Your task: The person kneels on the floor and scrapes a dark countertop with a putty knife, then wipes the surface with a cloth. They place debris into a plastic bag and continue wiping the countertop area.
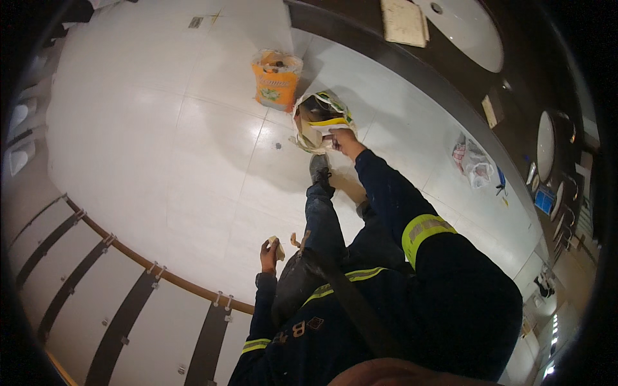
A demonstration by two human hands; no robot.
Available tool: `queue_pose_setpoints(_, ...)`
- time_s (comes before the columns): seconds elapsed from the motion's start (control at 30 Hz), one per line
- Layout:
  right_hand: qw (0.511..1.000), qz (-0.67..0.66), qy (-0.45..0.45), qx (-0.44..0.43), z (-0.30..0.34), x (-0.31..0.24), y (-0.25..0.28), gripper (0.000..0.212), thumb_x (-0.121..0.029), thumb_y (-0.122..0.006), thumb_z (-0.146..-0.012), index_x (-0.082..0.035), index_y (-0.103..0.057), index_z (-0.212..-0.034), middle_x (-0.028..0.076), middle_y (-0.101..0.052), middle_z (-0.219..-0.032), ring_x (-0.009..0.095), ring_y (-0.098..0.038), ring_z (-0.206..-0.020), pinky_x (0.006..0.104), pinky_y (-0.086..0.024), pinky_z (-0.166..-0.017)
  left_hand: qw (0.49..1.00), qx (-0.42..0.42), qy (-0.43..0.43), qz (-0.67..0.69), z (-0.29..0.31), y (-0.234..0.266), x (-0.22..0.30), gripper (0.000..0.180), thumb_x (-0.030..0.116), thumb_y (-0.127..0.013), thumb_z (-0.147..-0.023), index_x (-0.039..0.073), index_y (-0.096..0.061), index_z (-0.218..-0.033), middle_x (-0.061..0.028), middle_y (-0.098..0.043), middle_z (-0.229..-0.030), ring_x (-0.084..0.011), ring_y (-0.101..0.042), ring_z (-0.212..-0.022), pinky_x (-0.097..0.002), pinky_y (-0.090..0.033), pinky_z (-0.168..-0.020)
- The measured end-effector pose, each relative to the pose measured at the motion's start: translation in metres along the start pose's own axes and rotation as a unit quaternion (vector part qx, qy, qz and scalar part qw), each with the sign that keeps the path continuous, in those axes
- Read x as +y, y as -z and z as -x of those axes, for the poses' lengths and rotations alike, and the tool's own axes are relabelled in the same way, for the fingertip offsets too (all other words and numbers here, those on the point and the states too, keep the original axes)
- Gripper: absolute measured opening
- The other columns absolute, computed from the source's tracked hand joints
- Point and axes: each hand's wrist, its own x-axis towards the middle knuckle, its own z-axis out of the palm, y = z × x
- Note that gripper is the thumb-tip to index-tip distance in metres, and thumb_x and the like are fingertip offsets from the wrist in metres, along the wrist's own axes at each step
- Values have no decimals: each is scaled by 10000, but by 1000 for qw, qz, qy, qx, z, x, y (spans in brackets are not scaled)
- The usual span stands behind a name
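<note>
My right hand reaches down over the near right side of an open white sack on the floor. Its fingers are curled at the sack's mouth, and whatever they grip is too small and shaded to make out. Inside the sack show a yellow-edged item, a tan flat piece and dark things I cannot name. Low at my left side, my left hand is closed around a small pale cream-coloured piece. That piece may be folded or a block; its kind is unclear.
An orange sack stands just behind the white one. Along the right runs a dark counter with white basins and a blue box. A clear plastic bag lies on the floor below it. Pale cubicle doors line the lower left.
</note>
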Motion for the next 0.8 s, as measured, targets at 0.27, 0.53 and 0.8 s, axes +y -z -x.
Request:
queue_pose_setpoints(0.27,803,530,270,-34,112,56,88,322,-321,-719,-800,-62,-734,-992,160,-724,-989,305,-686,-866,401,-545,-788,445,24,-682,-580,-129,-32,63,675,417,-777,-822,-53,-591,-1270,-284,-656,-1169,-448,-634,-1059,-465,-550,-874)
queue_pose_setpoints(0.53,880,405,215,123,163,102,211,360,-328,-679,-832,-50,-720,-1058,182,-723,-1040,326,-697,-954,405,-545,-882,813,-170,-402,-386,-140,-224,273,784,510,-710,-840,-55,-536,-1354,-305,-570,-1336,-399,-550,-1264,-412,-434,-1062)
queue_pose_setpoints(0.8,952,184,124,212,218,212,283,303,-245,-647,-909,-27,-692,-1113,109,-736,-861,149,-583,-571,305,-477,-533,636,-78,-579,-504,-261,-303,286,574,555,-612,-849,111,-690,-1205,-110,-661,-1281,-332,-587,-1189,-415,-394,-1075)
